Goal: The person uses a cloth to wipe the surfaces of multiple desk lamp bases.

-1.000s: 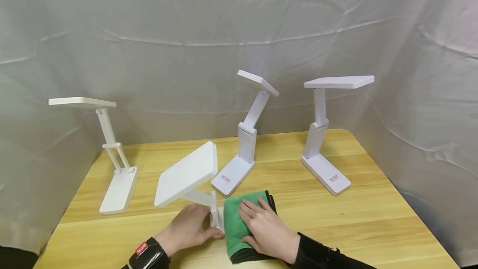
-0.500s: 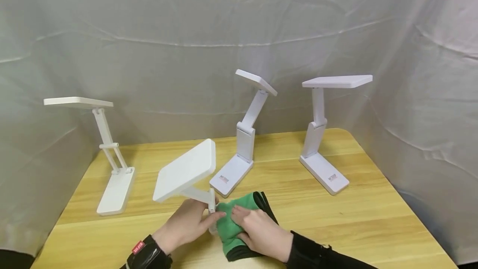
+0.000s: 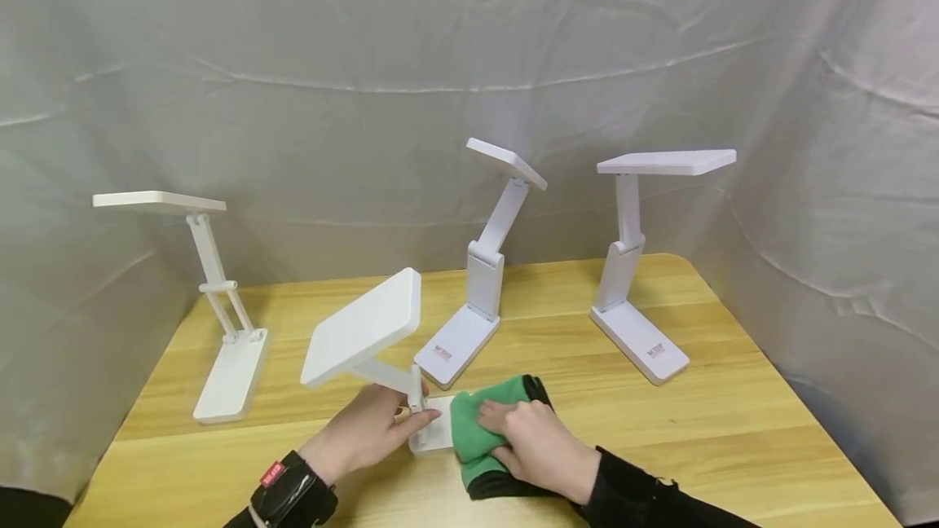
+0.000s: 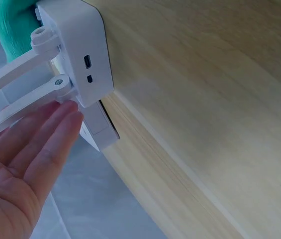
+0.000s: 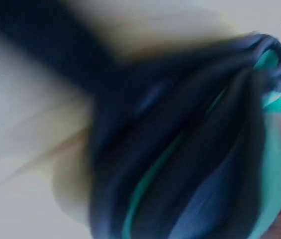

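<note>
A white folding desk lamp [image 3: 364,327] stands at the front of the table, its head tilted up. At the foot of its arm, my left hand [image 3: 367,429] holds it between thumb and fingers. The left wrist view shows the fingers [image 4: 55,149] against the hinge, beside the lamp's base [image 4: 78,45] with its ports. My right hand [image 3: 541,442] grips a folded green cloth [image 3: 469,422] with black edging, bunched over the right end of the lamp's base [image 3: 438,422]. Folds of the cloth [image 5: 190,149] fill the right wrist view, which is blurred.
Three more white desk lamps stand unfolded on the wooden table [image 3: 623,463]: one at the left [image 3: 231,377], one behind the hands [image 3: 458,345], one at the right [image 3: 641,341]. A grey fabric curtain [image 3: 367,129] hangs around the back and sides.
The cloth and right hand shifted left over the base, then back right, baring part of the base. The right fingers went from spread flat to curled in the cloth. The left thumb moved up slightly.
</note>
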The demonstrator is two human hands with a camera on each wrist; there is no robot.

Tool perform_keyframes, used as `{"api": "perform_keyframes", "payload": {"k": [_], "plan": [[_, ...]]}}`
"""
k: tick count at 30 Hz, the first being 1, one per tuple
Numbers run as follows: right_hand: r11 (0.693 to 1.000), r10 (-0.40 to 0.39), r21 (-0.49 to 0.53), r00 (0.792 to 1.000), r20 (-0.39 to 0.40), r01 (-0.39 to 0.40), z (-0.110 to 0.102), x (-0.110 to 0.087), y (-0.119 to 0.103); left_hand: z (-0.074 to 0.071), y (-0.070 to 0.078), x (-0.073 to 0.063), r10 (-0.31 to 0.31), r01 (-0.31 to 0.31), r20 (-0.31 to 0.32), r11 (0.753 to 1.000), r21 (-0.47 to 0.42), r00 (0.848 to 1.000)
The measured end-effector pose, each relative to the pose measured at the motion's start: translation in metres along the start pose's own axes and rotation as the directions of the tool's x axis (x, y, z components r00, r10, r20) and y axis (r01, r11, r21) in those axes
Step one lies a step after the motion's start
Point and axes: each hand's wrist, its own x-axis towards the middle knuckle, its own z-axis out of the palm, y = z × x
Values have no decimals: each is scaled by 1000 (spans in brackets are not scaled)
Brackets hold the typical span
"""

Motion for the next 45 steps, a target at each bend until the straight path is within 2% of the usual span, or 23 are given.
{"api": "perform_keyframes", "payload": {"k": [4, 8, 10, 12, 14, 16, 18, 20, 23, 26, 29, 31, 34, 37, 41, 43, 45], "plan": [[996, 56, -71, 998, -19, -58, 3, 7, -3, -1, -1, 0, 4, -4, 7, 1000, -1, 1000], [986, 8, -169, 1000, -22, -12, 10, 25, -16, -1, 0, 2, 39, -39, 11, 999, -23, 999], [982, -28, -188, 1000, -8, 26, 11, 27, -18, 0, 0, 4, 51, -51, 10, 998, -23, 999], [987, -56, -153, 998, 12, 57, 10, 23, -16, 0, 0, 4, 47, -47, 3, 999, -6, 999], [995, -63, -74, 998, 30, 65, 8, 15, -8, 1, 0, 2, 29, -29, -1, 999, 14, 1000], [999, -46, 28, 998, 31, 45, 5, 7, 1, 1, 0, 1, 11, -11, -4, 999, 32, 1000], [997, -7, 80, 1000, 26, 5, 2, 0, 9, 1, 0, 0, -1, 1, -6, 999, 43, 1000], [998, 22, 64, 1000, 17, -23, 1, -1, 12, 1, 0, -1, -2, 2, -8, 999, 45, 1000], [999, 28, -21, 1000, 10, -27, 4, 9, 7, 1, 0, -1, 3, -2, -15, 999, 49, 1000], [994, -16, -111, 1000, 10, 17, 9, 23, -6, 2, 0, -1, 14, -13, -20, 999, 40, 1000], [988, -68, -139, 998, 18, 70, 11, 28, -13, 3, 0, 0, 24, -23, -35, 999, 33, 999], [988, -99, -113, 995, 25, 101, 11, 22, -11, 3, 1, 1, 22, -20, -44, 999, 39, 999], [993, -119, -1, 993, 18, 119, 7, 8, 0, 4, 1, 1, 13, -10, -52, 998, 64, 999], [995, -72, 69, 997, -3, 72, 3, -3, 13, 4, 1, 1, 5, -2, -46, 997, 80, 999], [1000, -11, -7, 1000, -1, 11, 3, 1, 14, 5, 0, 1, 9, -5, -47, 997, 77, 999], [998, -24, -62, 1000, 17, 25, 5, 9, 6, 5, -1, 2, 17, -13, -54, 997, 73, 998], [991, -70, -117, 997, 27, 72, 8, 16, -4, 6, -1, 2, 26, -22, -61, 997, 67, 998]]}}
